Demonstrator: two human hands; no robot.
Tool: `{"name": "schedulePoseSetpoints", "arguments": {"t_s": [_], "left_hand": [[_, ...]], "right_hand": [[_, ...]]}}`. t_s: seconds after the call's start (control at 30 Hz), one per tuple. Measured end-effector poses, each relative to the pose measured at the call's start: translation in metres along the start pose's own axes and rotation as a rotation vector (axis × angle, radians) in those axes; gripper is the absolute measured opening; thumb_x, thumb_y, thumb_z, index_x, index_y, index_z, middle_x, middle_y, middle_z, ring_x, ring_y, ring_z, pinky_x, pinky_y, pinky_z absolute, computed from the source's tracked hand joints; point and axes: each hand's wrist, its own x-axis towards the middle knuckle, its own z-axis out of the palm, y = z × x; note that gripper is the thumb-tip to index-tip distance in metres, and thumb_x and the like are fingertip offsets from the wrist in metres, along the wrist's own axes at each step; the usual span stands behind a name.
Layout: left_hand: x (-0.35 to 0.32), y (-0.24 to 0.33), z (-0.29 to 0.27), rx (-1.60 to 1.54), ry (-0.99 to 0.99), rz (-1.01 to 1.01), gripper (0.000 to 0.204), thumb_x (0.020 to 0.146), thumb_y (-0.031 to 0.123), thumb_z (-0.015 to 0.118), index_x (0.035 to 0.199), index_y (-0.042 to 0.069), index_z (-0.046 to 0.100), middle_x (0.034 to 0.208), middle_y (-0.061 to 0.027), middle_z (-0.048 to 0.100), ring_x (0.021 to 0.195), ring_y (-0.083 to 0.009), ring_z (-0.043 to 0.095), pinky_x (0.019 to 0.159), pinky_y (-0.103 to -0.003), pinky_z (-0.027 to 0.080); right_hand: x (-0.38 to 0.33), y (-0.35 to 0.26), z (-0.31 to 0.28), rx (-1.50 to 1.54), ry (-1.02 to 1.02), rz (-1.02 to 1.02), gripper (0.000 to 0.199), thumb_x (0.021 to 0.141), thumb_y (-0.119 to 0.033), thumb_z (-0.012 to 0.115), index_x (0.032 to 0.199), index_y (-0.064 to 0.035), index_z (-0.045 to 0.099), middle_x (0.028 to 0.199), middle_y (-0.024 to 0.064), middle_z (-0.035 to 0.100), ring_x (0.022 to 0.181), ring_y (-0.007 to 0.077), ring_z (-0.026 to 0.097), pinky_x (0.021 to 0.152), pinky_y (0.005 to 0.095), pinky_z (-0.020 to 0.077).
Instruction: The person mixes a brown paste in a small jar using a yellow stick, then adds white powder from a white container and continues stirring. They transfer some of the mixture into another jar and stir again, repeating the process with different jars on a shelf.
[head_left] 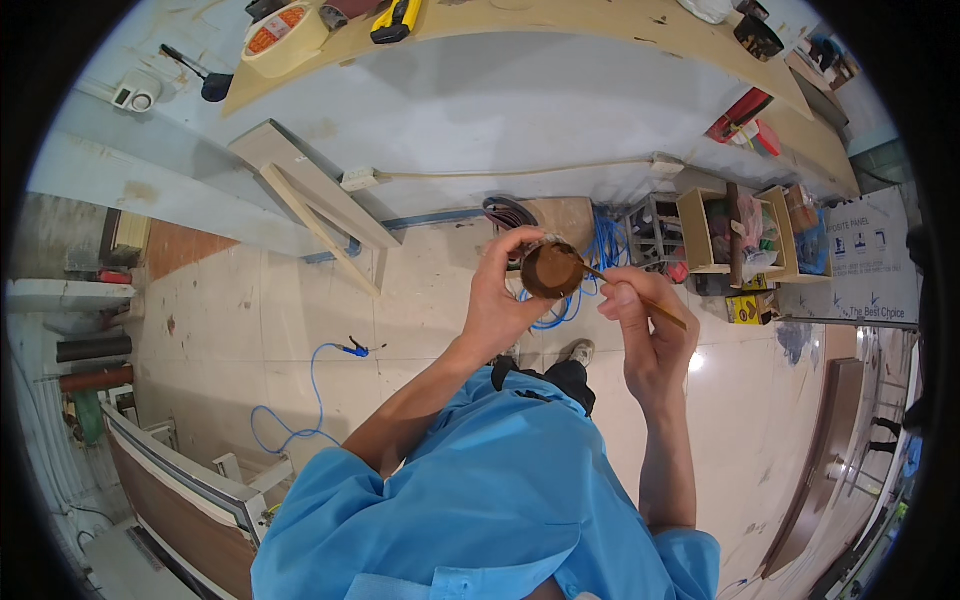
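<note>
Pale tiles (215, 315) spread beneath you, with a thin blue hose (320, 390) looping over them to your left and a wooden drawer unit (704, 232) holding odds and ends farther off to your right. Ahead runs a tan worktop (560, 14) bearing a yellow-and-black tool (396, 20). Your left hand (497, 298) curls around a small round cup (552, 271) of brown material, held up in front of you. Your right hand (655, 340) pinches a slim stick (664, 314), its far end at the cup's right rim; you cannot tell whether it dips in.
</note>
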Motion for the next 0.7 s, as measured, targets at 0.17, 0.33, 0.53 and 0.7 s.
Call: {"name": "schedulePoseSetpoints", "arguments": {"t_s": [0.17, 0.33, 0.53, 0.7], "left_hand": [[-0.001, 0.005, 0.0, 0.057, 0.031, 0.032, 0.078, 0.071, -0.002, 0.092, 0.141, 0.008, 0.059, 0.142, -0.0109, 0.065, 0.127, -0.0261, 0.062, 0.112, -0.04, 0.048], [-0.005, 0.009, 0.001, 0.083, 0.045, 0.039, 0.078, 0.069, -0.005, 0.09, 0.139, 0.011, 0.06, 0.135, -0.0107, 0.064, 0.123, -0.0309, 0.06, 0.106, -0.041, 0.05], [-0.008, 0.009, 0.007, 0.132, 0.021, 0.074, 0.079, 0.069, -0.001, 0.092, 0.141, 0.008, 0.06, 0.137, -0.0098, 0.063, 0.123, -0.0264, 0.062, 0.108, -0.039, 0.048], [-0.011, 0.008, 0.01, 0.175, 0.011, 0.093, 0.079, 0.069, -0.001, 0.092, 0.141, 0.008, 0.059, 0.138, -0.0109, 0.061, 0.124, -0.0271, 0.061, 0.108, -0.039, 0.049]], "right_hand": [[-0.005, 0.005, 0.011, 0.07, -0.029, 0.048, 0.018, 0.111, -0.009, 0.064, 0.118, 0.004, 0.074, 0.098, 0.0107, 0.075, 0.083, 0.0147, 0.07, 0.075, 0.027, 0.0551], [-0.009, 0.01, 0.013, 0.152, 0.057, 0.107, 0.019, 0.112, -0.011, 0.064, 0.117, 0.0057, 0.073, 0.097, 0.0105, 0.075, 0.079, 0.0126, 0.067, 0.072, 0.0266, 0.0541], [-0.017, 0.014, 0.009, 0.201, 0.071, 0.223, 0.021, 0.112, -0.012, 0.063, 0.116, 0.0056, 0.073, 0.094, 0.0089, 0.074, 0.079, 0.0109, 0.067, 0.07, 0.0264, 0.0542], [-0.024, 0.017, 0.006, 0.182, 0.033, 0.225, 0.027, 0.115, -0.016, 0.06, 0.114, 0.0069, 0.073, 0.102, 0.0113, 0.075, 0.081, 0.0153, 0.073, 0.077, 0.0285, 0.0583]]}}
